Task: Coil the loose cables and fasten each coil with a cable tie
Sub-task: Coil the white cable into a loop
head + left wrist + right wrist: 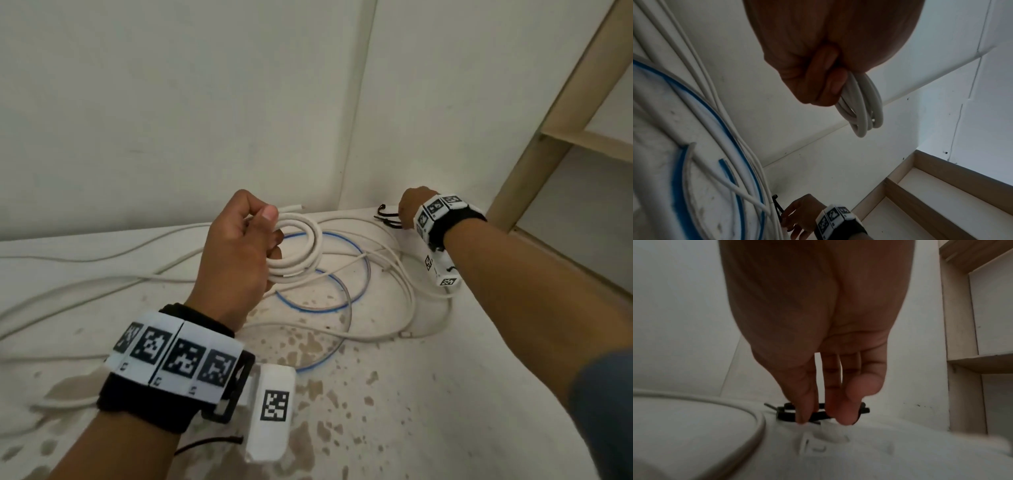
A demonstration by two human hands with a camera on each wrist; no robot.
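My left hand [270, 233] grips a small coil of thick white cable [301, 253] and holds it above the middle of the table; one cut end sticks out past my thumb. In the left wrist view the coil [863, 110] hangs below my curled fingers [824, 84]. My right hand [404, 219] reaches to the far corner of the table. There its thumb and fingertips [840, 417] pinch a small bunch of black cable ties [785, 412] lying on the table [694, 434]. The ties [385, 217] stick out to the left of that hand.
Long loose white cables [102, 274] and a clear tube with a blue stripe [342, 298] sprawl over the stained white table [411, 411]. Walls close the back. A wooden shelf frame [548, 137] stands at the right. A white connector [809, 443] lies near my right fingertips.
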